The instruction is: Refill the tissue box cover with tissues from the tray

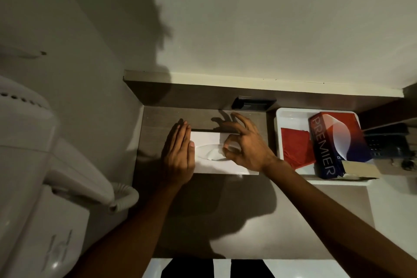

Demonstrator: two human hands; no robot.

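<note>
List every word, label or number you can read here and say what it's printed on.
"PREMIER": white capitals running lengthwise on the blue and red tissue pack lying in the white tray.
A stray "R" or similar shows lower on the same pack; too partial to read.
The hair dryer unit on the left has an embossed mark, unreadable.
The white tissue box cover shows no text.

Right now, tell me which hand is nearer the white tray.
Right. The right hand pinches tissue beside the white tray; the left hand rests on the tissue box cover's far end.

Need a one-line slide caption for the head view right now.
Left hand steadies the white tissue box cover while the right hand pinches a tissue at its slot.
</note>
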